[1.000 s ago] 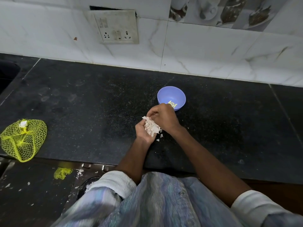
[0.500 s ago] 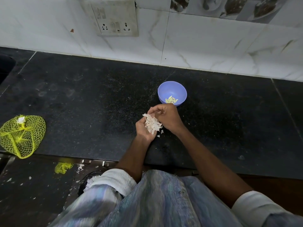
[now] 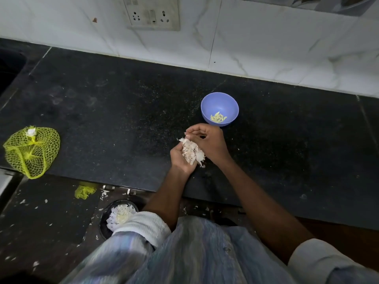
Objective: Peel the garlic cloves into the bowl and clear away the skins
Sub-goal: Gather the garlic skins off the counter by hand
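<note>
Garlic skins [image 3: 192, 151] sit heaped in my left hand [image 3: 181, 158], which is cupped palm up around the pile just above the counter [image 3: 102, 119]. My right hand [image 3: 207, 143] is over the top end of the heap, fingers curled and touching the skins; whether it pinches a piece or only presses them in, I can't tell. Peeled cloves [image 3: 218, 117] are in the blue bowl [image 3: 219, 99], just beyond my right hand, toward the wall. Peeling looks done, I'd say I'm on the clearing step.

Key relation: the bin [image 3: 106, 222] with skins already in it is down on the floor, near me and to my left, partly hidden by my left sleeve. So the load has to travel back and left, off the counter edge. Left hand is the nearer one and carries the pile. The heap runs lengthwise along my palm, from fingers to wrist, with some pieces overhanging the wrist end. Those loose ones could drop on the way.

Yellow net bag [image 3: 30, 152] lies well apart at far left.
</note>
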